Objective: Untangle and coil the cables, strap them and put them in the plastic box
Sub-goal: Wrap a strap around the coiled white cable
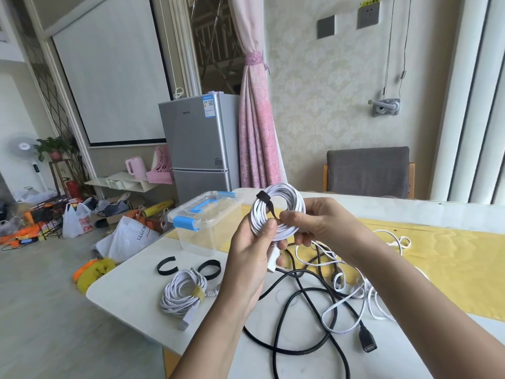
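The coil (296, 202) you hold up is white, bound by a black strap (263, 198). On your white table (131, 277), a second coil (177, 296) is white with a yellow strap (197, 293), and two loose straps (161, 269) are black. Your box (207, 239) is clear with blue latches. A black cable (366, 337) tangles with white cables (373, 299) beside a yellow, faintly wavy-patterned cloth (451, 258).

A pale wall (314, 91) with patterned wallpaper stands behind, with a tied pink curtain (254, 127) and a silver fridge (196, 140) beside it. A grey chair (367, 170) is at the right. Left, a white screen (114, 72) hangs; many bags (76, 220) lie on the grey floor (41, 296). Daylight is soft.
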`<state>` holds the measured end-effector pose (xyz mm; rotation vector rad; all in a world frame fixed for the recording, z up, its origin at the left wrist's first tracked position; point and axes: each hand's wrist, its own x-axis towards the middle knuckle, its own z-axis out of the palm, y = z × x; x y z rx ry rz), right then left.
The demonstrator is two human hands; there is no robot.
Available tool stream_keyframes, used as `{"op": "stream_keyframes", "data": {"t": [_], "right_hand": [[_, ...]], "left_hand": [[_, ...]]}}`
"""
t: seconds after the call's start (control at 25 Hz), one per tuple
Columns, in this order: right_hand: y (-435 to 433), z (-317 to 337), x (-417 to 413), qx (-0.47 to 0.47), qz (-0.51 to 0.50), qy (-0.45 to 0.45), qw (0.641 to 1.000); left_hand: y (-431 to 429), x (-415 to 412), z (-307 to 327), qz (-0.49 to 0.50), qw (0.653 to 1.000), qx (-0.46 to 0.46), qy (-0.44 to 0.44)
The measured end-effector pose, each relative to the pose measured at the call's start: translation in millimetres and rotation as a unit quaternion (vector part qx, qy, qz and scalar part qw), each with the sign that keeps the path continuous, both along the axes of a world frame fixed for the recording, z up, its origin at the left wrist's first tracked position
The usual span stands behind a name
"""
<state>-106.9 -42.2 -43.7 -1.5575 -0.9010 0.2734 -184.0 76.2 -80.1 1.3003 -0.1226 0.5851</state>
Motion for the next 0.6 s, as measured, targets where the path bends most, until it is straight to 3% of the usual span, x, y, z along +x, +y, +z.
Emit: {"op": "stream_keyframes", "data": {"t": [0.12, 0.24, 0.44, 0.6], "right_hand": [[-2, 0, 2, -0.008, 0.048, 0.028, 0.998], [-9, 0, 13, -0.014, 0.114, 0.127, 0.985], [-10, 0, 17, 0.014, 0.086, 0.197, 0.976], [-16, 2, 17, 0.044, 0.074, 0.129, 0.988]], "left_hand": [[2, -1, 1, 0.014, 1.000, -0.024, -0.004], [7, -5, 7, 0.004, 1.000, -0.010, 0.011], [16, -6, -4, -0.005, 0.971, 0.231, 0.065], [13, -5, -10, 0.002, 0.961, 0.258, 0.096]]}}
